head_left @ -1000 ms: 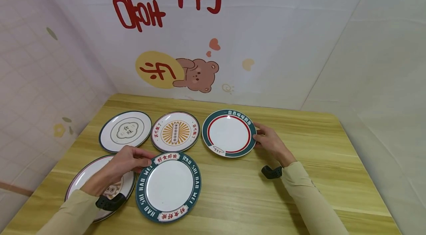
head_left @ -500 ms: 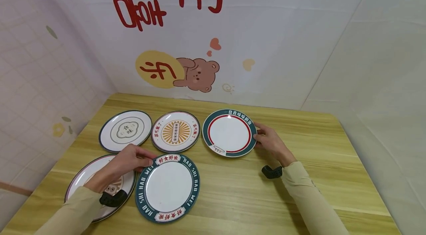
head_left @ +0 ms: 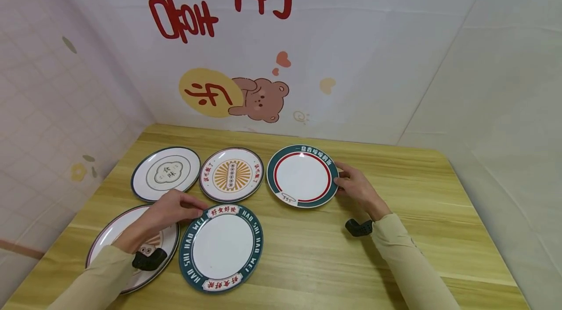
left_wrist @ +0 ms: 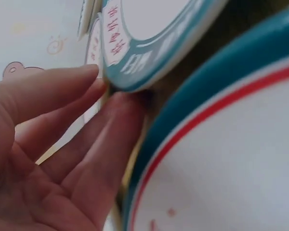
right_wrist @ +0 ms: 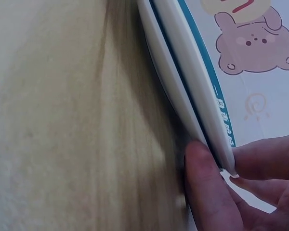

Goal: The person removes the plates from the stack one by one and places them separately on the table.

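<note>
In the head view, a green-rimmed plate point(head_left: 223, 246) with red lettering panels lies at the front. My left hand point(head_left: 169, 215) is at its upper left rim; the left wrist view shows fairly straight fingers at the edge, with the thumb tip beside it. Under my left forearm is a larger patterned plate point(head_left: 105, 246), partly covered. At the back, my right hand point(head_left: 357, 188) grips the right edge of a green-rimmed plate point(head_left: 303, 176) with a red ring. In the right wrist view, this edge is two stacked plates point(right_wrist: 197, 82) between finger and thumb.
At the back left lie a white plate point(head_left: 151, 168) with a central emblem and an orange-sunburst plate point(head_left: 232, 173). All the plates are on a wooden table point(head_left: 395, 276), backed by a decorated wall point(head_left: 364, 47).
The front green-rimmed plate has turned a little and shifted slightly down. My left thumb has drawn back from over its rim. The right hand and its plates have stayed in place.
</note>
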`<state>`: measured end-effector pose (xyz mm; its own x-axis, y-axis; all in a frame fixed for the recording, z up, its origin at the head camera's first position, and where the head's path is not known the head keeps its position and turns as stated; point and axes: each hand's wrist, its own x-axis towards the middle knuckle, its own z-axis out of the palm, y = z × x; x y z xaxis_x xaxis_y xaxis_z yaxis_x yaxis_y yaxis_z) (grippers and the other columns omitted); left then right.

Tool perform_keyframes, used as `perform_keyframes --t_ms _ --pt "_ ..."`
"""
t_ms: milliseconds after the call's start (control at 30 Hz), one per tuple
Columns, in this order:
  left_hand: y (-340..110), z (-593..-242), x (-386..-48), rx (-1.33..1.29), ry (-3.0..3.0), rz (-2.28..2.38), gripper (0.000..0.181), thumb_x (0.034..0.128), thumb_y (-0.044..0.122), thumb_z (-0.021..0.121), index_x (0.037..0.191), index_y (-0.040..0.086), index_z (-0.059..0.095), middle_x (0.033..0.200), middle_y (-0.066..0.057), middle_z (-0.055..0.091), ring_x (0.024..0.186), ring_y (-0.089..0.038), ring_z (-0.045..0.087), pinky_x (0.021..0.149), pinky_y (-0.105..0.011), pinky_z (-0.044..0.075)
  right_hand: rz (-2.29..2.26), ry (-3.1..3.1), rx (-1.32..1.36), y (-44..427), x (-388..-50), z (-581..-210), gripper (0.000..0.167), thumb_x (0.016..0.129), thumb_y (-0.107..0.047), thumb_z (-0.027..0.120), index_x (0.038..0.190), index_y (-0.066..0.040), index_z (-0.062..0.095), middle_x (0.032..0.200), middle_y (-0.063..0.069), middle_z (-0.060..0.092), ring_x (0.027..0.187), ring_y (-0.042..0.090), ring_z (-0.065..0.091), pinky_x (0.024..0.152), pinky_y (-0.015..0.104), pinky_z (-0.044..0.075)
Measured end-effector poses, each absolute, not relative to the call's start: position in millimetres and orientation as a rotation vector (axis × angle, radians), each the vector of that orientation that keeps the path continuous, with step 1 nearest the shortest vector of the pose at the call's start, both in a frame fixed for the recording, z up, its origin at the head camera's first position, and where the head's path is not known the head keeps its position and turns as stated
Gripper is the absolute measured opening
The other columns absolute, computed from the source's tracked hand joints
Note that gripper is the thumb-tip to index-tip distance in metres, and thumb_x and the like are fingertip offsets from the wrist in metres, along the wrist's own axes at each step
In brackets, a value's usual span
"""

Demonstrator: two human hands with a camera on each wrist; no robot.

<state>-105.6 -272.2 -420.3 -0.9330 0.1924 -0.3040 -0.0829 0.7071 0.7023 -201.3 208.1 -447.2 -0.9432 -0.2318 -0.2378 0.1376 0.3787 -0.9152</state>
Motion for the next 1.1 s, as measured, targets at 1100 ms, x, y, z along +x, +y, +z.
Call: perform_keyframes --t_ms 1100 --pt "-140.5 -413.8 -136.8 0.107 2.308 1.859 0.056 0.1039 0.008 0.059 0.155 -0.001 0.040 0.156 -0.021 0.045 0.141 -0.037 0.048 0.114 -0.043 0.044 -1.695 2.383 -0.026 203.8 -174.5 -451.1 0.064 0.109 -0.017 0.053 0.163 0.000 0.023 0.155 0.032 0.039 0.135 0.043 0.051 0.104 0.047 0.053"
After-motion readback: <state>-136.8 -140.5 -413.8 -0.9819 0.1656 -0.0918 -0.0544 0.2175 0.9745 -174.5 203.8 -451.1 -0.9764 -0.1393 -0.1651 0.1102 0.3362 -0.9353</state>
